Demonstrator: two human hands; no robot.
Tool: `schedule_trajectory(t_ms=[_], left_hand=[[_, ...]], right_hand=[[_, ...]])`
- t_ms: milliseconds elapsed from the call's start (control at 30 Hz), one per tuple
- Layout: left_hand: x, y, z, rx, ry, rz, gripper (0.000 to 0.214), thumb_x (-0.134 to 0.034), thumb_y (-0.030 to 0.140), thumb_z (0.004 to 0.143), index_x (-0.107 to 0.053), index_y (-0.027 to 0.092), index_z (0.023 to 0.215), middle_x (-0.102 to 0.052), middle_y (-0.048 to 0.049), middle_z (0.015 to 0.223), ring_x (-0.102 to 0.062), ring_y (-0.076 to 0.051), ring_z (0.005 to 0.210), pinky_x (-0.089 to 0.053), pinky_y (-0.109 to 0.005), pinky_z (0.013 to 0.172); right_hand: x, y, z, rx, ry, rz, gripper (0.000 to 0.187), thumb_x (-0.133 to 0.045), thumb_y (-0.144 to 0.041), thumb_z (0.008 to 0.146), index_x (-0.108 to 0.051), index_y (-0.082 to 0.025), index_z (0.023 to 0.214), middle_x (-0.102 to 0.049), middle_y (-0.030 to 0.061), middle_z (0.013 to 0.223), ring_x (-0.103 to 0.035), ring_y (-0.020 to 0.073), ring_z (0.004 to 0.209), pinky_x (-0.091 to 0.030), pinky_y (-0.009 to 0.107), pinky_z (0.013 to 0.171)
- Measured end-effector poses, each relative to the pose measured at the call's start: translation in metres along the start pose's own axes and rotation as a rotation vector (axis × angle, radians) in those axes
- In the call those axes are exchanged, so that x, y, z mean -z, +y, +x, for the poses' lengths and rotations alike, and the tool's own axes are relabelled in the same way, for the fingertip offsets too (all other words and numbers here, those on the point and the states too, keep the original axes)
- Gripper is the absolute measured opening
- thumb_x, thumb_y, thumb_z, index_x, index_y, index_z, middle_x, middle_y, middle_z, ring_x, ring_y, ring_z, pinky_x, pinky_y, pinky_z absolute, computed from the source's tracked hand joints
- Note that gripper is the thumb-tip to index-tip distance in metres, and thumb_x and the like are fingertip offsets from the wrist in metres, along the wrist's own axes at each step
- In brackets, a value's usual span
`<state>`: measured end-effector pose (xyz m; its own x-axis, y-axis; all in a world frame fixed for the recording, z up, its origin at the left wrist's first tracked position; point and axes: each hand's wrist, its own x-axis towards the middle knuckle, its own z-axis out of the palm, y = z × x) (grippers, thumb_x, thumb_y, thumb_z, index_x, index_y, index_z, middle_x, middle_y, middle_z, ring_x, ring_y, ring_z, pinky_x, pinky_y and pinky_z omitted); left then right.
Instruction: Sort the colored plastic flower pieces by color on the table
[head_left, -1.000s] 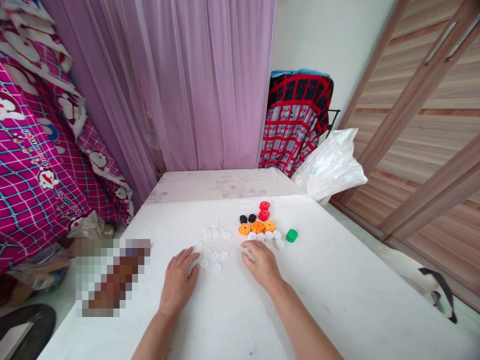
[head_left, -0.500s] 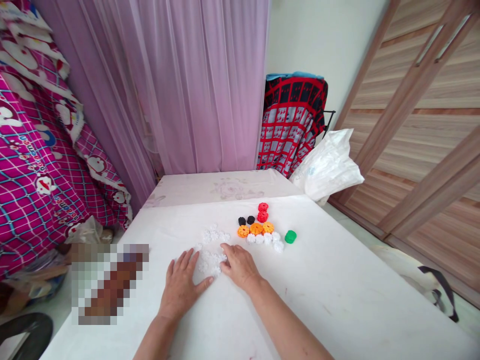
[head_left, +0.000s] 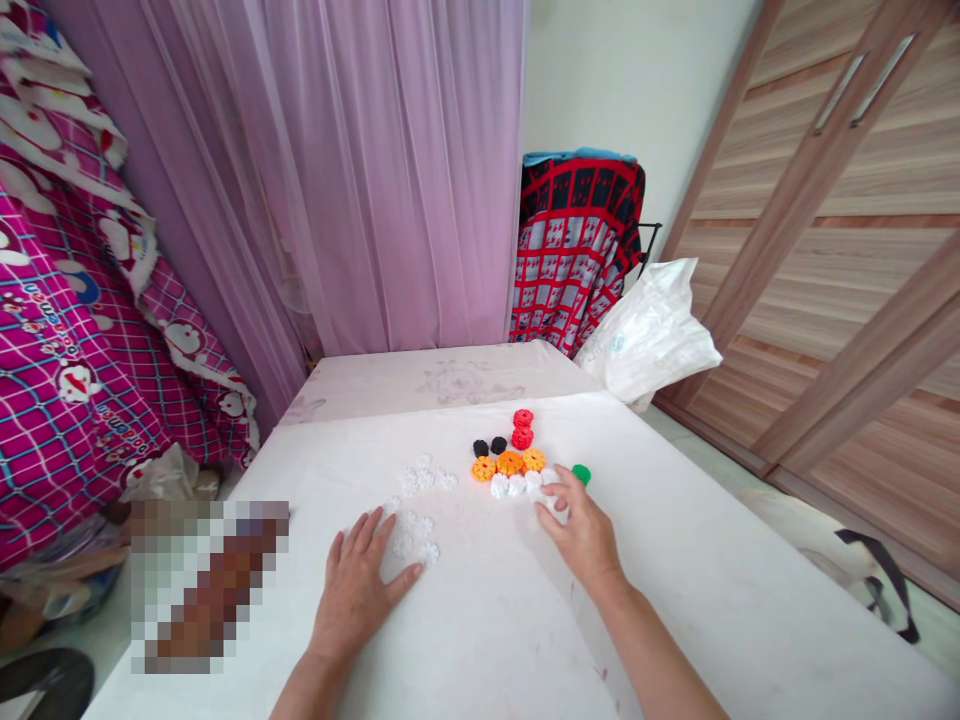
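Head view. White-covered tabletop [head_left: 480,640], with flower-shaped discs grouped mid-table, towards the far edge.

Left hand [head_left: 356,582]: palm down on the left half, fingers spread, nothing gripped; fingertips just beside the loose white discs [head_left: 414,535]. A second white cluster [head_left: 426,476] lies beyond, nearer the far edge.

Right hand [head_left: 583,535]: over the right half, thumb and forefinger bent towards each other at the right end of the white row [head_left: 516,486]. Cannot tell whether a disc is pinched between them.

Possible trouble: a knuckle or thumb brushing the row could push it crooked, the discs being small and seemingly loose. A drag of the left hand could scatter its cluster. White on white makes a stray easy to miss.

Looks: white discs scalloped, pale, edges melting into the cloth. Orange discs [head_left: 511,463] notched, in a line just behind the row; two black discs [head_left: 481,449] and two red discs [head_left: 522,438] farther back. Green disc [head_left: 581,475] partly hidden by the right hand, towards the right edge.
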<state>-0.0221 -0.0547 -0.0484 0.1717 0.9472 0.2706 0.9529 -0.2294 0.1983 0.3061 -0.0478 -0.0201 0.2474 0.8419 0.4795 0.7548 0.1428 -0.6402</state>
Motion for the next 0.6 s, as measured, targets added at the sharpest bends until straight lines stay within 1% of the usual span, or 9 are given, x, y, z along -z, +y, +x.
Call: schedule_trajectory(t_ms=[100, 200, 367, 500, 600], left_hand=[[0.001, 0.001, 0.0, 0.005, -0.003, -0.002, 0.066, -0.053, 0.059, 0.081, -0.047, 0.025, 0.138, -0.045, -0.0107, 0.147, -0.038, -0.03, 0.137, -0.024, -0.054, 0.112], [0.002, 0.002, 0.0, 0.01, 0.002, -0.001, 0.065, -0.055, 0.058, 0.081, -0.048, 0.026, 0.137, -0.046, -0.0107, 0.146, -0.038, -0.03, 0.137, -0.024, -0.054, 0.112], [0.006, 0.004, 0.001, 0.02, -0.014, 0.001, 0.066, -0.055, 0.058, 0.08, -0.049, 0.024, 0.136, -0.046, -0.0115, 0.146, -0.039, -0.031, 0.136, -0.025, -0.055, 0.112], [0.008, 0.006, 0.002, 0.019, -0.01, -0.005, 0.065, -0.055, 0.057, 0.081, -0.048, 0.025, 0.136, -0.046, -0.011, 0.147, -0.039, -0.031, 0.136, -0.025, -0.055, 0.112], [0.009, 0.007, 0.002, 0.022, -0.019, -0.01, 0.066, -0.054, 0.058, 0.081, -0.047, 0.023, 0.137, -0.045, -0.0115, 0.147, -0.038, -0.03, 0.137, -0.024, -0.054, 0.113]], right_hand=[[0.016, 0.014, 0.009, -0.101, 0.073, -0.026, 0.06, -0.053, -0.045, 0.076, -0.045, -0.019, 0.129, -0.071, 0.0028, 0.091, -0.058, 0.0175, 0.07, -0.048, 0.031, 0.069], [0.023, 0.022, 0.014, -0.131, 0.099, -0.043, 0.062, -0.052, -0.049, 0.076, -0.044, -0.019, 0.13, -0.071, 0.003, 0.092, -0.059, 0.0176, 0.07, -0.047, 0.031, 0.068], [0.025, 0.022, 0.016, -0.153, 0.065, -0.046, 0.063, -0.053, -0.049, 0.075, -0.044, -0.019, 0.13, -0.072, 0.0027, 0.093, -0.059, 0.0178, 0.07, -0.047, 0.032, 0.069], [0.026, 0.021, 0.019, -0.172, 0.039, -0.048, 0.065, -0.053, -0.047, 0.073, -0.044, -0.018, 0.13, -0.072, 0.0026, 0.092, -0.06, 0.0179, 0.073, -0.047, 0.033, 0.073], [0.026, 0.022, 0.019, -0.174, 0.003, -0.054, 0.066, -0.053, -0.046, 0.073, -0.043, -0.017, 0.131, -0.072, 0.0027, 0.092, -0.061, 0.0179, 0.073, -0.048, 0.033, 0.072]])
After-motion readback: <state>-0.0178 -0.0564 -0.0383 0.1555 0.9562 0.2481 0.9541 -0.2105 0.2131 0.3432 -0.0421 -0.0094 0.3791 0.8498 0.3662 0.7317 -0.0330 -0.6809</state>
